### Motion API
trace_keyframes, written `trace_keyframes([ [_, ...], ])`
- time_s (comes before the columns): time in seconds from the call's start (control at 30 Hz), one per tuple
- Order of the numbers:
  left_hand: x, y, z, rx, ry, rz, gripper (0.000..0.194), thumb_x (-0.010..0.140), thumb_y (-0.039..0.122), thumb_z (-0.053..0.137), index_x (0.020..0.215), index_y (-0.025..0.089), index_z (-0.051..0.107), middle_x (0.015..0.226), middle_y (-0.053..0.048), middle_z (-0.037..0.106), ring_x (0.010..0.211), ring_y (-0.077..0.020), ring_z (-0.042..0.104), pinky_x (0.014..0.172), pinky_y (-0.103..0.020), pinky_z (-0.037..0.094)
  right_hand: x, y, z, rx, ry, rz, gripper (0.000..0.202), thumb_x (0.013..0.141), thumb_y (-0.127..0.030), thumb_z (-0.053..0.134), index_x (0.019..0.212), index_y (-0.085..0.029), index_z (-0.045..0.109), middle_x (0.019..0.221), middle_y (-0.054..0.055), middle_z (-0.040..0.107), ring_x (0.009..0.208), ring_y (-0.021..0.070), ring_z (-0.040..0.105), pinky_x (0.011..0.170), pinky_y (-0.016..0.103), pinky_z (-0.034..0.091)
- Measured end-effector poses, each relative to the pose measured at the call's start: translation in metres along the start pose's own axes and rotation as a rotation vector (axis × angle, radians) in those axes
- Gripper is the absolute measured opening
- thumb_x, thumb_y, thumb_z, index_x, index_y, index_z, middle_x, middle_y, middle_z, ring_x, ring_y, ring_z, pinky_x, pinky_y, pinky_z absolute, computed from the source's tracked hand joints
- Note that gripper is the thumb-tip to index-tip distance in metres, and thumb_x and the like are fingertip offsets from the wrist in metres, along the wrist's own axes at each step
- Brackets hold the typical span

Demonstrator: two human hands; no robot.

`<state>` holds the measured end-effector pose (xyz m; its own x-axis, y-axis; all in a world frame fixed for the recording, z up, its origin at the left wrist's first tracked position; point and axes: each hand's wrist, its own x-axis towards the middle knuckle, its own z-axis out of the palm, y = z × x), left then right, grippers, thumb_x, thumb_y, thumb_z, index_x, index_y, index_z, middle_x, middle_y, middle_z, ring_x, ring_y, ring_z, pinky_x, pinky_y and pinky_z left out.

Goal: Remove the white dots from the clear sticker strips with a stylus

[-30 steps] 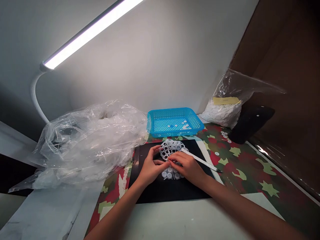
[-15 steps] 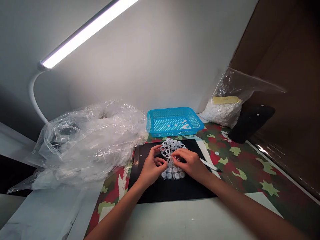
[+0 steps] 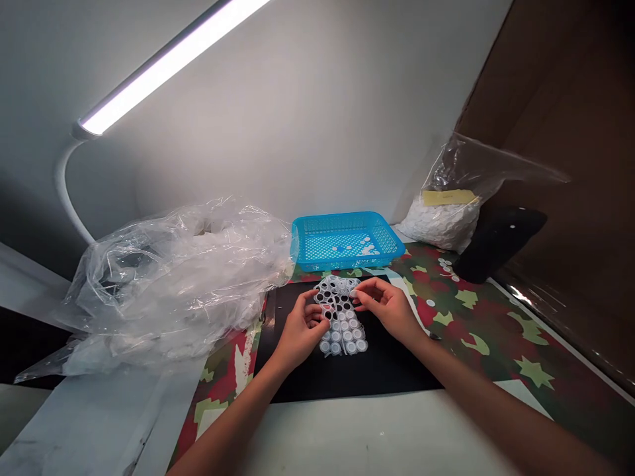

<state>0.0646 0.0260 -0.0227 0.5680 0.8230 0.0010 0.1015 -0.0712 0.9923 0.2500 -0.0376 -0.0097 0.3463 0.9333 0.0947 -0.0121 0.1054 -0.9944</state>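
Note:
On a black mat (image 3: 292,387) lies a white sheet of joined rings (image 3: 322,297), its far part showing dark open holes. White round discs (image 3: 350,346) fill the nearer part in rows, split by a lengthwise seam. At the sheet's left edge, my left hand (image 3: 303,330) is closed on it, index finger and thumb along the rings. My right hand (image 3: 387,309) is at the far right edge, thumb and index finger pinched on a small whitish piece. Whether that piece is loose or part of the sheet I cannot tell.
Behind the mat stands a blue perforated basket (image 3: 350,261) with several white discs. A large clear plastic bag (image 3: 198,277) bulges at left. At right are a bag of white pieces (image 3: 441,221), a black object (image 3: 496,248) and a pen partly behind my right hand. A lamp (image 3: 173,66) shines above.
My right hand has moved up and right, from the middle of the ring sheet to its far right edge, uncovering more discs. My left hand has barely shifted.

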Motion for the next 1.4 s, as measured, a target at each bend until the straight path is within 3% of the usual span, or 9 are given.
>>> trace_keyframes([
  [0.23,-0.005,0.001,0.001,0.137,-0.015,0.044,0.063,0.073,0.02,0.064,0.13,0.017,0.038,0.088,-0.001,0.065,0.057,-0.0076,0.046,0.057,-0.021,0.038,0.005,0.004,-0.002,0.193,-0.066,0.177,0.016,0.07,-0.02,0.056,0.086,-0.019,0.057,0.079,0.005,0.065,0.074,0.0171,0.067,0.071,0.033,0.059],
  [0.43,-0.006,0.0,0.008,0.197,0.052,0.099,0.055,0.074,0.026,0.068,0.123,0.019,0.044,0.076,0.003,0.062,0.063,-0.0108,0.048,0.063,-0.023,0.037,0.008,0.006,-0.007,0.22,-0.073,0.178,0.009,0.075,-0.028,0.051,0.075,-0.02,0.054,0.073,0.005,0.059,0.068,0.0169,0.062,0.064,0.031,0.057],
  [0.53,-0.006,-0.002,0.009,0.176,0.106,0.104,0.046,0.075,0.028,0.067,0.115,0.019,0.046,0.073,0.004,0.059,0.06,-0.0101,0.048,0.061,-0.022,0.036,0.01,0.005,-0.009,0.168,-0.084,0.148,0.015,0.077,-0.032,0.05,0.068,-0.02,0.049,0.067,0.002,0.052,0.058,0.0136,0.054,0.051,0.026,0.049],
  [0.67,-0.005,-0.003,0.011,0.066,0.112,0.099,0.043,0.076,0.031,0.068,0.108,0.02,0.043,0.077,0.003,0.057,0.071,-0.012,0.056,0.066,-0.023,0.043,0.005,0.002,-0.006,0.025,-0.119,0.099,0.025,0.078,-0.039,0.058,0.065,-0.02,0.049,0.056,-0.004,0.039,0.048,0.0096,0.038,0.041,0.021,0.033],
  [0.73,-0.004,-0.004,0.011,-0.008,0.1,0.087,0.044,0.075,0.034,0.069,0.107,0.02,0.041,0.078,0.002,0.055,0.075,-0.0127,0.058,0.067,-0.023,0.045,-0.002,0.002,-0.003,-0.112,-0.158,0.025,0.022,0.076,-0.037,0.065,0.068,-0.019,0.055,0.056,-0.005,0.039,0.05,0.0095,0.036,0.044,0.021,0.031],
  [0.9,-0.002,-0.002,0.012,-0.151,0.073,0.058,0.048,0.071,0.035,0.072,0.105,0.019,0.041,0.073,0.005,0.051,0.067,-0.0098,0.056,0.063,-0.02,0.045,-0.014,0.004,0.001,-0.73,-0.33,-0.398,0.013,0.085,-0.029,0.059,0.093,-0.02,0.063,0.068,-0.002,0.051,0.059,0.0123,0.045,0.057,0.025,0.037],
  [1.0,-0.001,-0.002,0.011,-0.194,0.058,0.051,0.048,0.071,0.034,0.074,0.104,0.019,0.042,0.071,0.006,0.051,0.066,-0.0089,0.056,0.063,-0.02,0.044,-0.014,0.005,0.002,-0.796,-0.351,-0.462,0.015,0.089,-0.03,0.056,0.096,-0.02,0.064,0.072,0.0,0.056,0.062,0.013,0.05,0.059,0.025,0.039],
  [1.4,0.001,-0.004,0.01,-0.212,0.045,0.049,0.042,0.069,0.026,0.074,0.1,0.019,0.047,0.073,0.005,0.051,0.067,-0.0077,0.054,0.063,-0.019,0.043,-0.008,0.0,-0.001,-0.573,-0.334,-0.274,0.024,0.085,-0.042,0.06,0.081,-0.021,0.072,0.06,-0.003,0.051,0.055,0.0118,0.043,0.052,0.024,0.034],
])
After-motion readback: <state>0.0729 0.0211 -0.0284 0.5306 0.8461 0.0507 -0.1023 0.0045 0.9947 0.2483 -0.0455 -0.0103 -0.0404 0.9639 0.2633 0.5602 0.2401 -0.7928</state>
